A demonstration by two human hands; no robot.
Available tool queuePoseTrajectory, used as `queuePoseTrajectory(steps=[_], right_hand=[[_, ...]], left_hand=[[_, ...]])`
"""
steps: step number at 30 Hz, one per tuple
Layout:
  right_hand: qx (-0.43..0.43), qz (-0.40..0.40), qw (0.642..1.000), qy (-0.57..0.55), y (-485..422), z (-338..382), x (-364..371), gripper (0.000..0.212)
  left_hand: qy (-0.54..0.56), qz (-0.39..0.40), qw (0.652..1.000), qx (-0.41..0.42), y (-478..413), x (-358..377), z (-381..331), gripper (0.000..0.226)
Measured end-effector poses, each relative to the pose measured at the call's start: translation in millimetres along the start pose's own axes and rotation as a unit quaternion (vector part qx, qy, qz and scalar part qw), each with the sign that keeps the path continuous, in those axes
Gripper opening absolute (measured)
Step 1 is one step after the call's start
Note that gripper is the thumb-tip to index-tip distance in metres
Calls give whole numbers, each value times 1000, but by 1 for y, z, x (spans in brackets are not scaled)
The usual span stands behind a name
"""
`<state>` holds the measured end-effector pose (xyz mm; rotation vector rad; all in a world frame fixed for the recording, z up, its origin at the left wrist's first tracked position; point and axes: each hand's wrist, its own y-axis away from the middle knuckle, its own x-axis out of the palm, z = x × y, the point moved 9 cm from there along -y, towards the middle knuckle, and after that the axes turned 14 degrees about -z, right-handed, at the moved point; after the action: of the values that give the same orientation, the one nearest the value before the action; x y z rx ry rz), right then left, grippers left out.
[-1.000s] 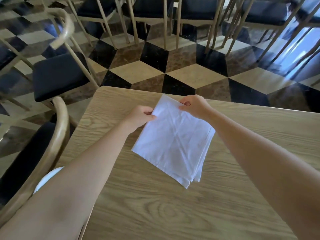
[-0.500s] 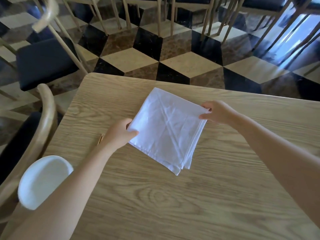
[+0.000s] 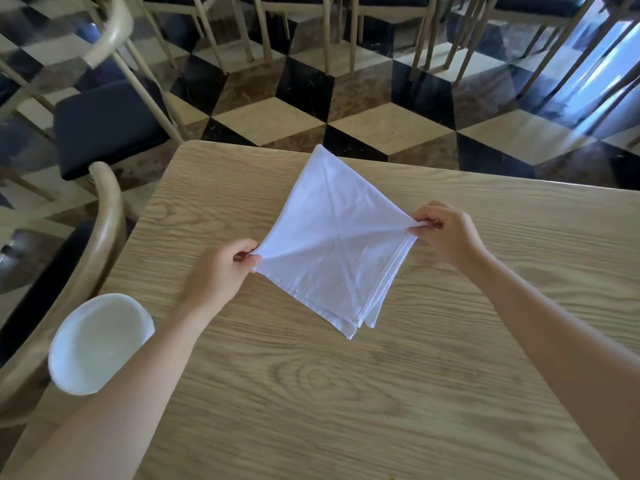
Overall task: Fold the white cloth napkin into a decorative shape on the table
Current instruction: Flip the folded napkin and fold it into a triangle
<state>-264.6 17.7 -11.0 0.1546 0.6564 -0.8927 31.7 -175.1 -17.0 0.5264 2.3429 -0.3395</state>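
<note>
The white cloth napkin [image 3: 332, 244] lies folded into a layered square, turned like a diamond on the wooden table [image 3: 346, 393]. Its far corner points at the table's far edge, and its loose layered corner points toward me. My left hand [image 3: 225, 271] pinches the napkin's left corner. My right hand [image 3: 446, 233] pinches the right corner, where the stacked layers fan out slightly. The cloth is pulled taut between the two hands, with a crease running across it.
A white bowl [image 3: 98, 344] sits at the table's left edge beside my left forearm. A curved wooden chair back [image 3: 104, 230] stands against the table's left side. More chairs with dark seats [image 3: 107, 126] stand on the checkered floor beyond.
My hands went from the napkin's far corner to its left and right corners, and now pinch and stretch them apart. The view has shifted, showing more of the white bowl.
</note>
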Motion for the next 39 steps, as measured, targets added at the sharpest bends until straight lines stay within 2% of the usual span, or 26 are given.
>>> queuePoseTrajectory(steps=[3,8,11,15,22,24,26,27,29,31,33,35,39], right_hand=[[-11,1,1000,-8,9,-13,1,23],[-24,-24,999,-11,8,-11,0,28],[-58,-30,997,32,13,-11,1,25],[-119,-32,989,77,17,-12,-1,34],[-153,-40,982,101,23,-8,-1,40],[-157,-60,979,112,28,0,-3,38],[-193,-69,971,122,40,20,3,44],[-223,-47,966,123,50,32,14,44],[-278,51,948,144,76,48,49,47],[-295,140,927,186,98,45,77,56],[-305,172,911,219,103,33,85,66],[-315,170,900,247,92,23,79,67],[-281,142,901,298,59,6,59,63]], left_hand=[[-12,-28,999,21,10,2,3,12],[-23,-77,995,67,15,-8,0,28],[-27,-83,992,92,17,-7,-3,28],[-71,-104,981,146,17,-6,-4,30],[-132,-148,963,184,33,-5,-24,37],[-133,-123,959,216,51,11,-48,40],[-116,-54,957,260,83,47,-78,43],[-119,-19,954,276,101,67,-91,44],[-147,25,950,273,132,102,-101,49],[-193,34,950,242,148,121,-96,55],[-239,30,944,225,152,127,-91,58],[-257,27,940,220,151,129,-90,60],[-267,24,939,214,150,129,-90,60]])
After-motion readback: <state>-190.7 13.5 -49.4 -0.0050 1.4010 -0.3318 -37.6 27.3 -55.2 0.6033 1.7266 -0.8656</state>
